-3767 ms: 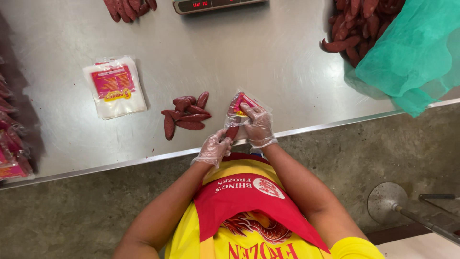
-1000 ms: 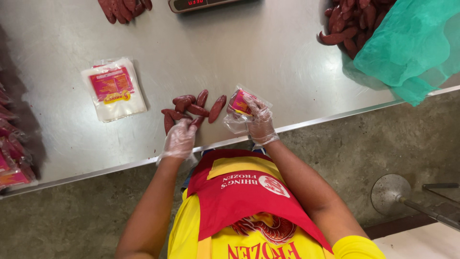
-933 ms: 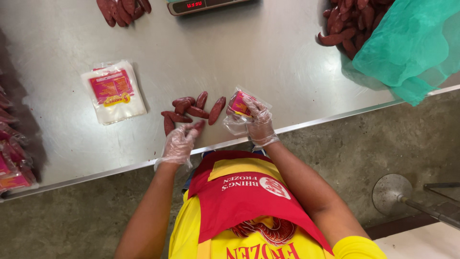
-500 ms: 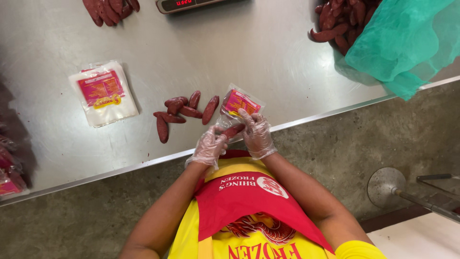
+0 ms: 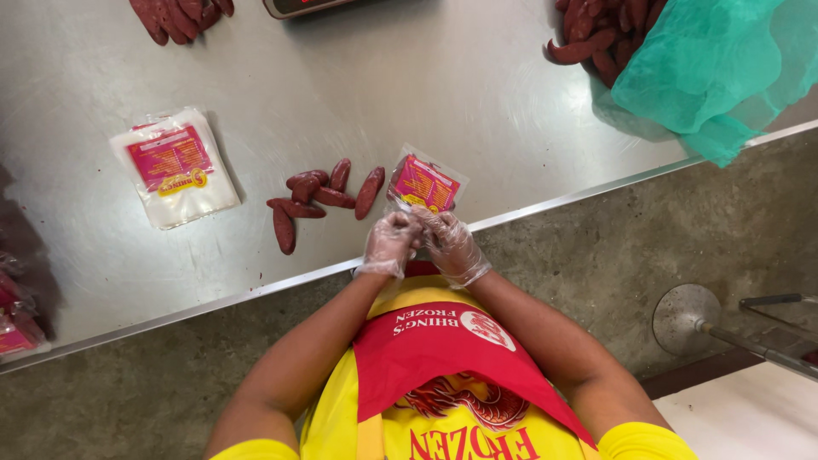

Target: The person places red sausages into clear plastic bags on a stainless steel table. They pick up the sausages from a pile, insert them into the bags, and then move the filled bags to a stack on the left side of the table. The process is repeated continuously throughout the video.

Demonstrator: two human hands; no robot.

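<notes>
- Clear plastic gloves cover both my hands, which meet at the near edge of the table [image 5: 511, 111].
- My left hand [image 5: 390, 243] and right hand [image 5: 450, 245] are pressed together, fingers pinching the near end of a pouch [image 5: 424, 181].
- That pouch sticks out just beyond my fingertips, lying over the steel, its far end free.
- It is a small clear plastic bag, flat and crinkled, with a pink and yellow label.
- Just left of it lie loose sausages [image 5: 319, 198], dark red, short and plump, with slightly glossy skins; they are near my left hand but not touching it.
- Farther left lies a stack of pouches [image 5: 175, 166], white and flat, same pink label.
- More sausages [image 5: 601, 38] are heaped at the far right beside a green net [image 5: 716, 64], thin and rumpled.
- Brushed steel tabletop, dull grey with fine scratches.
</notes>
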